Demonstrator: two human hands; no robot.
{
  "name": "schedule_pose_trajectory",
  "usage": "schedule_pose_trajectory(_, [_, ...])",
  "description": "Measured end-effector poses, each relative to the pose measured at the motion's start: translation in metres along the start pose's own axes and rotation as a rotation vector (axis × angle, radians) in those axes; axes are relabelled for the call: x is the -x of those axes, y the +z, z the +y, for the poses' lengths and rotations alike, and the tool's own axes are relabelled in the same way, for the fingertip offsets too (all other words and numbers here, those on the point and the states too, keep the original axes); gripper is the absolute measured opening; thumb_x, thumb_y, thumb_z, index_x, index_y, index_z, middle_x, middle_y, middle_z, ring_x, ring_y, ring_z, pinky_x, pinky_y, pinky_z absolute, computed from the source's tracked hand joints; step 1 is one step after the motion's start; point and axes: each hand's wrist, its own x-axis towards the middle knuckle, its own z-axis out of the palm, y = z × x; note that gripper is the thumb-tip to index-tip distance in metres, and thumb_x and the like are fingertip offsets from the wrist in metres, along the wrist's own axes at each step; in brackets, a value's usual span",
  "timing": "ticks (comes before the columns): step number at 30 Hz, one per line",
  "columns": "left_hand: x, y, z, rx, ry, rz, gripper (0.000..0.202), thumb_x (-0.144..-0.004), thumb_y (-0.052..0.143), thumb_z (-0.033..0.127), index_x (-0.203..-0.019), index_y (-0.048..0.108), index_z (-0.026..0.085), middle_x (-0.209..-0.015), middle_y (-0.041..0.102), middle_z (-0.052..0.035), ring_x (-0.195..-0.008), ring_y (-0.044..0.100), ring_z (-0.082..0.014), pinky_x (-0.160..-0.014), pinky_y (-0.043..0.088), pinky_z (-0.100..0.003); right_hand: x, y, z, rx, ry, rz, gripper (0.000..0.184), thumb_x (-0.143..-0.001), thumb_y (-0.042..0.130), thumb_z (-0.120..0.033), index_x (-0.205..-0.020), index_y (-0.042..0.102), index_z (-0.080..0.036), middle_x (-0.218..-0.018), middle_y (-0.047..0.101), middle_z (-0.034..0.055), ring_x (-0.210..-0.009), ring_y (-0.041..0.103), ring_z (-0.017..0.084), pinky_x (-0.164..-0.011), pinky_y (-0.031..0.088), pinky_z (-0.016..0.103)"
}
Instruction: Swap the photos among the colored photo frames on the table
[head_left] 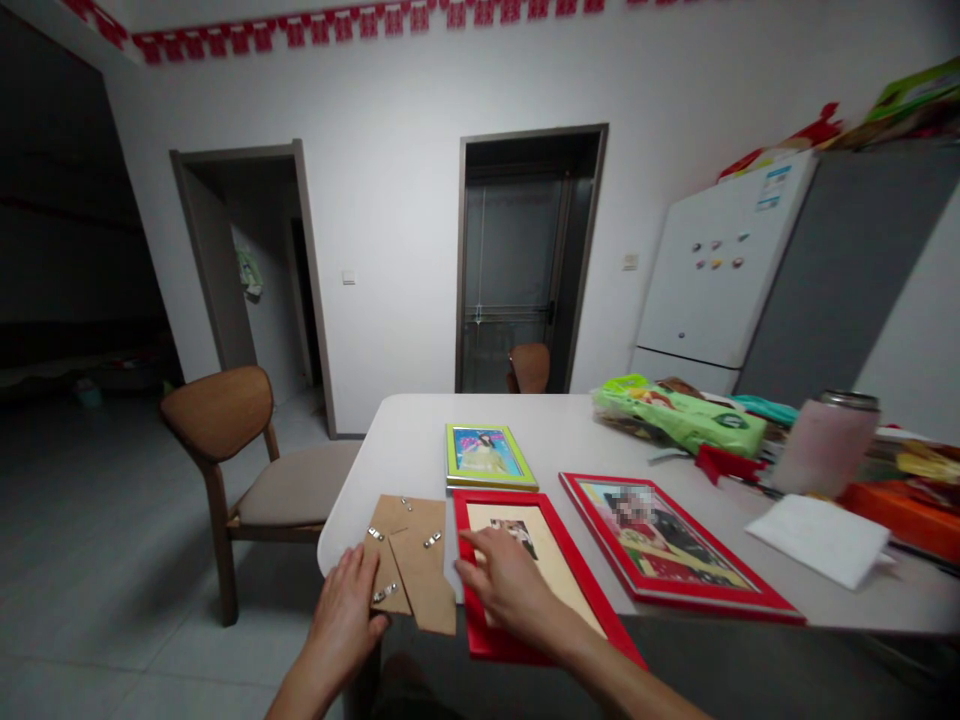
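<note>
At the table's near left corner, my left hand [349, 595] lies with outstretched fingers along the left edge of a brown frame backing board [426, 570]. Metal clips and a cut-out stand flap show on the board. My right hand [510, 580] reaches over a red picture frame [600, 610], fingers apart, with fingertips at its left rim. Inside that frame is a cream sheet with a small photo [521, 538], partly hidden by the hand. Behind it lies a green picture frame [487, 455]. Another red frame with a picture [671, 535] lies to the right.
The white table [420, 420] has a green packet [690, 415], a pink jar [829, 445], white paper [821, 540] and an orange box [904, 520] at its right. A wooden chair [225, 410] stands left. Both the backing board and nearest red frame overhang the front edge.
</note>
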Motion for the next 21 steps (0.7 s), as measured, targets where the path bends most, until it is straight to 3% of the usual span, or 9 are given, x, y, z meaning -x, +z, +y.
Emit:
schedule_pose_trajectory(4, [-0.006, 0.006, -0.007, -0.037, -0.005, 0.068, 0.058, -0.062, 0.048, 0.011, -0.119, 0.039, 0.008, -0.13, 0.033, -0.0137, -0.121, 0.028, -0.0206, -0.099, 0.023, -0.03, -0.006, 0.033, -0.039, 0.07, -0.051, -0.049, 0.046, -0.064, 0.053, -0.047, -0.102, 0.054, -0.022, -0.096, 0.057, 0.0095, -0.092, 0.047, 0.026, -0.08, 0.031, 0.039])
schedule_pose_trajectory(8, [-0.006, 0.007, -0.001, 0.029, 0.012, 0.149, 0.053, -0.061, 0.046, 0.008, -0.114, 0.044, 0.008, -0.127, 0.038, -0.0141, -0.117, 0.035, -0.02, -0.097, 0.029, -0.029, -0.011, 0.04, -0.043, -0.038, -0.028, 0.01, 0.047, -0.059, 0.058, -0.032, -0.105, 0.053, -0.021, -0.098, 0.053, 0.009, -0.091, 0.047, 0.023, -0.079, 0.034, 0.035])
schedule_pose_trajectory(11, [-0.003, 0.009, 0.013, 0.112, 0.107, 0.254, 0.053, -0.061, 0.045, 0.007, -0.113, 0.045, 0.01, -0.125, 0.041, -0.0135, -0.116, 0.036, -0.0205, -0.097, 0.03, -0.033, -0.004, 0.02, -0.03, -0.148, -0.035, 0.063, 0.049, -0.058, 0.056, -0.024, -0.107, 0.053, -0.019, -0.099, 0.053, 0.0092, -0.092, 0.047, 0.021, -0.081, 0.036, 0.031])
schedule_pose_trajectory(14, [0.003, 0.012, 0.041, 0.213, 0.224, 0.303, 0.057, -0.059, 0.045, 0.004, -0.115, 0.043, 0.01, -0.127, 0.038, -0.0136, -0.117, 0.033, -0.0218, -0.097, 0.031, -0.038, 0.014, -0.009, -0.005, -0.167, -0.059, 0.078, 0.044, -0.059, 0.052, -0.02, -0.103, 0.056, -0.018, -0.099, 0.053, 0.0085, -0.094, 0.047, 0.02, -0.085, 0.035, 0.031])
schedule_pose_trajectory(17, [0.008, 0.014, 0.076, 0.315, 0.306, 0.201, 0.056, -0.059, 0.048, 0.005, -0.115, 0.043, 0.008, -0.127, 0.036, -0.0162, -0.117, 0.033, -0.0241, -0.097, 0.031, -0.04, 0.035, -0.031, 0.027, -0.148, -0.007, 0.04, 0.041, -0.06, 0.048, -0.02, -0.099, 0.058, -0.017, -0.1, 0.053, 0.0083, -0.095, 0.048, 0.02, -0.086, 0.036, 0.031])
schedule_pose_trajectory(21, [0.008, 0.015, 0.111, 0.412, 0.367, 0.047, 0.053, -0.063, 0.054, 0.012, -0.115, 0.043, 0.008, -0.128, 0.035, -0.0174, -0.118, 0.032, -0.0255, -0.098, 0.028, -0.041, 0.052, -0.042, 0.065, -0.083, 0.08, 0.014, 0.04, -0.059, 0.046, -0.021, -0.096, 0.06, -0.017, -0.101, 0.054, 0.0084, -0.096, 0.049, 0.02, -0.087, 0.036, 0.031])
